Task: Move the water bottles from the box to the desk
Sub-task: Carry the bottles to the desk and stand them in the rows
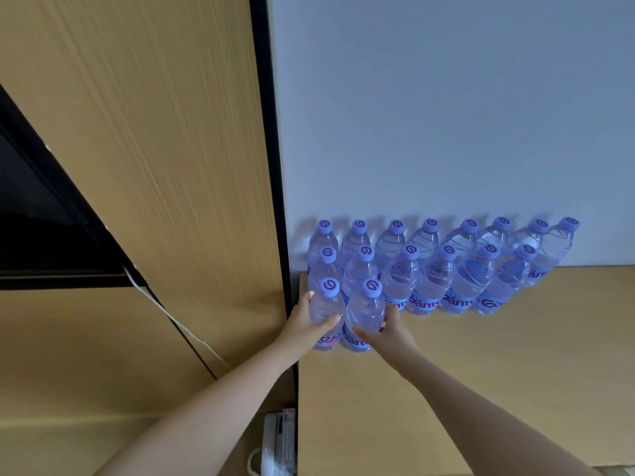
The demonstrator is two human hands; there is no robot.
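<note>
A wooden worktop carries rows of upright water bottles packed along its back edge, against a pale wall, with a wood-grain cabinet panel rising beside the back left corner. Near that corner, at the left edge, a person sets down two more bottles to start a third row. The left hand wraps its grip round the left bottle; the right hand holds the right bottle, fingers curled about its body. Both bottles stand upright and appear to touch the worktop. Done well, each should be seated flat, snug to the row behind, before the grips ease off together. The box is out of view.
</note>
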